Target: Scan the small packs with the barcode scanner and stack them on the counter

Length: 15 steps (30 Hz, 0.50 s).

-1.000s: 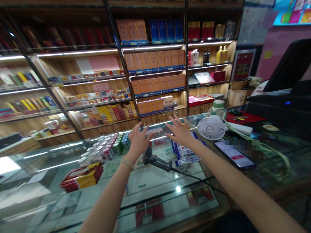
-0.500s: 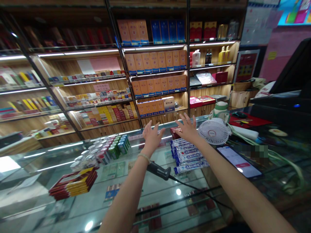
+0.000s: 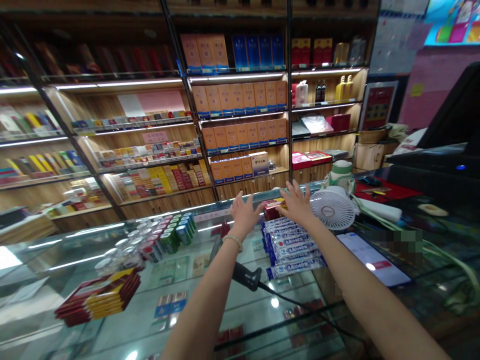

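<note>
My left hand (image 3: 245, 216) is held over the glass counter (image 3: 176, 310), fingers apart, with nothing in it. A black handheld scanner (image 3: 245, 275) with a cable lies under my left wrist. Just to the right, my right hand (image 3: 298, 206) has its fingers spread beside a small pile of red and yellow packets (image 3: 272, 210). Whether it touches them I cannot tell. Nearer to me, below both hands, blue and white wrapped sticks (image 3: 290, 245) lie in a neat stack. Close to the right wrist stands a white round fan (image 3: 332, 209).
At left are red and yellow packets (image 3: 110, 295) in a pile and rows of small canisters (image 3: 176, 232). A phone (image 3: 375, 260) with a lit screen, a green and white bottle (image 3: 341, 175) and a dark monitor (image 3: 453, 115) stand right. Lit shelves (image 3: 243, 117) fill the back.
Both hands have shifted slightly right and a little lower in view. Red and yellow packets now show more plainly by my right hand. The view has tilted slightly.
</note>
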Each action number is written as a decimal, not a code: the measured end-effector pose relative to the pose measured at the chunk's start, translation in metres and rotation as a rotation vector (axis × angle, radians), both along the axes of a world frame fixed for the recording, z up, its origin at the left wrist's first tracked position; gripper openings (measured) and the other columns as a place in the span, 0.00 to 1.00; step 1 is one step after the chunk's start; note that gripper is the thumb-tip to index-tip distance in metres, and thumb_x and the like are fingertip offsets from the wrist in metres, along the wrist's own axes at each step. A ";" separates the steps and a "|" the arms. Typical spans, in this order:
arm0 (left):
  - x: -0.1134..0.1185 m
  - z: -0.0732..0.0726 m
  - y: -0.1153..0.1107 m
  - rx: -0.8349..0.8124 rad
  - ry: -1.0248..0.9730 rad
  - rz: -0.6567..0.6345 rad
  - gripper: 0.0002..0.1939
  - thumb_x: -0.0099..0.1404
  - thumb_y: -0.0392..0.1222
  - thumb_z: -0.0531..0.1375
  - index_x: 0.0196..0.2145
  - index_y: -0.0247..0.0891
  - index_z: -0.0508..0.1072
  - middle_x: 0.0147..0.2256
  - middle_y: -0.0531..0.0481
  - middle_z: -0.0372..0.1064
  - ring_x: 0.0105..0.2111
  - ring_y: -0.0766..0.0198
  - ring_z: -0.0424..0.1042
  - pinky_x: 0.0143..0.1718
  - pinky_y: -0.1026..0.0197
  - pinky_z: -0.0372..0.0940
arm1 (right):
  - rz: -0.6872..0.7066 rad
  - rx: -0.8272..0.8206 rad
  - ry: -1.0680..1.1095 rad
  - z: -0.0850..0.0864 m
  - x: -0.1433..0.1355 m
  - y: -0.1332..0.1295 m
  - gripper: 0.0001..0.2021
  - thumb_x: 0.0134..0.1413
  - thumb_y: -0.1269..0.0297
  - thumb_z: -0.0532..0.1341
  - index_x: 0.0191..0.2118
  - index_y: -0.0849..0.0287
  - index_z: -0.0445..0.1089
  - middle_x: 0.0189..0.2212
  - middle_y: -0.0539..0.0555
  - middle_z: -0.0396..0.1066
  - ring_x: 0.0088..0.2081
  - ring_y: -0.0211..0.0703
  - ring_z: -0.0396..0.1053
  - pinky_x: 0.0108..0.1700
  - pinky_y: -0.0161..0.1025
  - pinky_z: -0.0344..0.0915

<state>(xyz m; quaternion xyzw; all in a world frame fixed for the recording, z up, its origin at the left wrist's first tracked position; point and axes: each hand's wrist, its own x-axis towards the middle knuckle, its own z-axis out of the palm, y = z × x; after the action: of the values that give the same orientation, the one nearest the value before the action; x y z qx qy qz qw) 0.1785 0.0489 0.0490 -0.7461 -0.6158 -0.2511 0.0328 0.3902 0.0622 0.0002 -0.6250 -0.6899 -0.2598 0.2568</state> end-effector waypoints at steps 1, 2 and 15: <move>0.003 -0.002 0.002 -0.015 0.010 -0.004 0.34 0.70 0.64 0.51 0.67 0.46 0.63 0.72 0.38 0.43 0.71 0.43 0.45 0.67 0.37 0.48 | -0.008 -0.013 -0.008 -0.002 0.002 0.001 0.32 0.61 0.45 0.58 0.65 0.59 0.64 0.73 0.65 0.47 0.73 0.63 0.38 0.69 0.70 0.26; 0.007 -0.004 0.005 -0.028 0.021 -0.009 0.34 0.70 0.64 0.51 0.67 0.45 0.62 0.73 0.37 0.42 0.71 0.43 0.45 0.67 0.36 0.48 | -0.016 -0.024 -0.015 -0.004 0.005 0.001 0.32 0.61 0.45 0.59 0.65 0.60 0.64 0.73 0.65 0.47 0.73 0.64 0.37 0.69 0.70 0.26; 0.041 -0.032 0.029 -0.167 0.168 0.000 0.37 0.67 0.65 0.53 0.65 0.38 0.64 0.73 0.32 0.37 0.71 0.39 0.42 0.67 0.32 0.46 | -0.095 -0.038 -0.095 -0.020 0.016 0.009 0.28 0.60 0.47 0.59 0.55 0.66 0.73 0.74 0.66 0.42 0.74 0.62 0.32 0.69 0.69 0.18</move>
<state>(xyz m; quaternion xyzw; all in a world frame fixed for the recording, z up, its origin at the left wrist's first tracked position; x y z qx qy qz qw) 0.2196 0.0778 0.0168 -0.7648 -0.6295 -0.1353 0.0220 0.4061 0.0711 -0.0194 -0.6487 -0.6757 -0.2879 0.1993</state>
